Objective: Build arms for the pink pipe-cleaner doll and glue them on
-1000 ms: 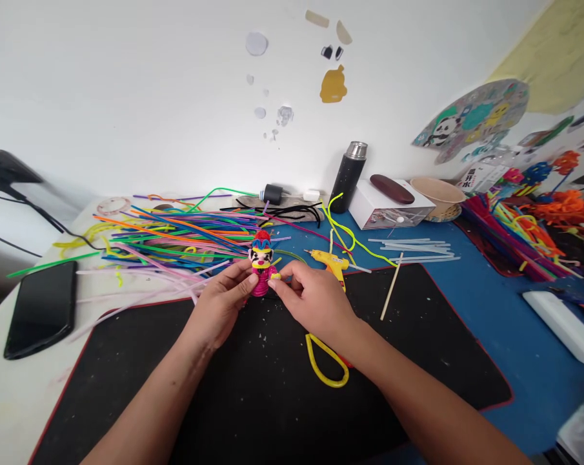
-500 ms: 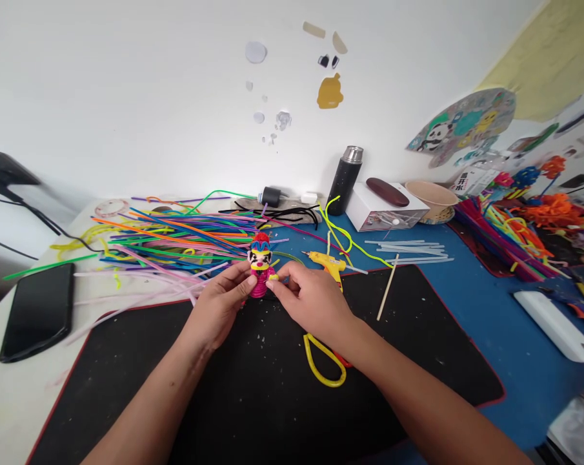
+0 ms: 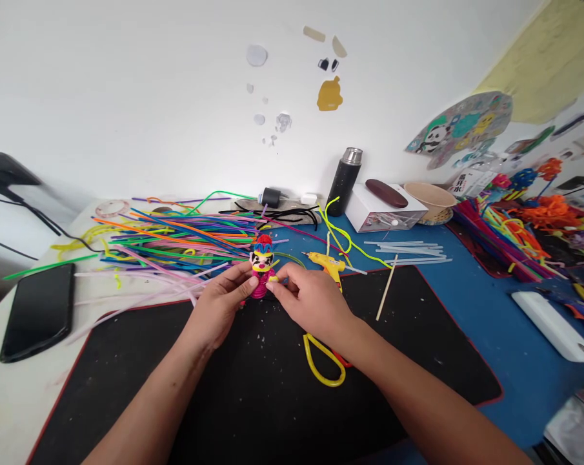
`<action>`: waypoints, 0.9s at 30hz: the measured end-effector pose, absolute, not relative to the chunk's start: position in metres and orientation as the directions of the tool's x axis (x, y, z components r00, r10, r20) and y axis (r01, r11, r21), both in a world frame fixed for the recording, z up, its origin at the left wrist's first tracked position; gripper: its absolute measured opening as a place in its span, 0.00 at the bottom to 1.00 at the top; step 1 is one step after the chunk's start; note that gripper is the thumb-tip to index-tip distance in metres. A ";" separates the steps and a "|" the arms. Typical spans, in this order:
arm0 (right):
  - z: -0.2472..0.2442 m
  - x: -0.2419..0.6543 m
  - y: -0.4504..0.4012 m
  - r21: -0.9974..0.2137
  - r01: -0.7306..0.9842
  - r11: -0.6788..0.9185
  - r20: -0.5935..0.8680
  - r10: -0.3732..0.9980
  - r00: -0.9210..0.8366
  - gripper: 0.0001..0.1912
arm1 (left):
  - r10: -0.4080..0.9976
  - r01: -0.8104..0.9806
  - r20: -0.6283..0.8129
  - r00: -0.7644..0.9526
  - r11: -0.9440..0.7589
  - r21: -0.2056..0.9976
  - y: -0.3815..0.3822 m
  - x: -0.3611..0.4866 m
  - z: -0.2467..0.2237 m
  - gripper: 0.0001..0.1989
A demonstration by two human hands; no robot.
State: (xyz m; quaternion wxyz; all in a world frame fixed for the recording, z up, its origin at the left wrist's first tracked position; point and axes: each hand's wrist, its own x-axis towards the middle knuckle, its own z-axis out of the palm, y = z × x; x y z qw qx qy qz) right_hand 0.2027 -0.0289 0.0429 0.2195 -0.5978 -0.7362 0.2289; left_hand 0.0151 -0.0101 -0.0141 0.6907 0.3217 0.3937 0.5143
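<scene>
Between my hands stands a small pipe-cleaner doll (image 3: pixel 261 263) with a magenta body, a painted-looking face and a red and blue hat. My left hand (image 3: pixel 225 294) is closed on its left side, thumb against the front of the body. My right hand (image 3: pixel 313 298) pinches the doll's other side near a small yellow bit at the end of its arm. Below my right wrist lie yellow-handled scissors (image 3: pixel 324 361), their blades hidden under the hand. A yellow hot glue gun (image 3: pixel 327 261) rests just behind my right hand.
Loose pipe cleaners (image 3: pixel 175 236) are heaped behind my left hand. A wooden stick (image 3: pixel 386 288) lies on the black mat (image 3: pixel 253 400). Glue sticks (image 3: pixel 410 248), a black flask (image 3: pixel 344 182) and a white box (image 3: pixel 383 210) stand or lie behind. A phone (image 3: pixel 39 313) lies left.
The doll's head has tipped slightly towards me and its hat sits a little lower. Both hands keep their grip in nearly the same place.
</scene>
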 end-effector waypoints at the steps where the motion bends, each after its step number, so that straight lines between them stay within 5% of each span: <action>1: 0.043 0.203 -0.029 -0.601 0.778 0.182 0.049 0.980 -0.191 0.08 | 0.964 -0.455 -0.208 0.167 0.262 0.851 -0.010 0.015 -0.014 0.16; 27: 0.034 0.206 -0.031 -0.649 0.741 0.172 0.083 0.984 -0.156 0.14 | 0.951 -0.488 -0.282 0.124 0.306 0.818 -0.012 0.018 -0.006 0.20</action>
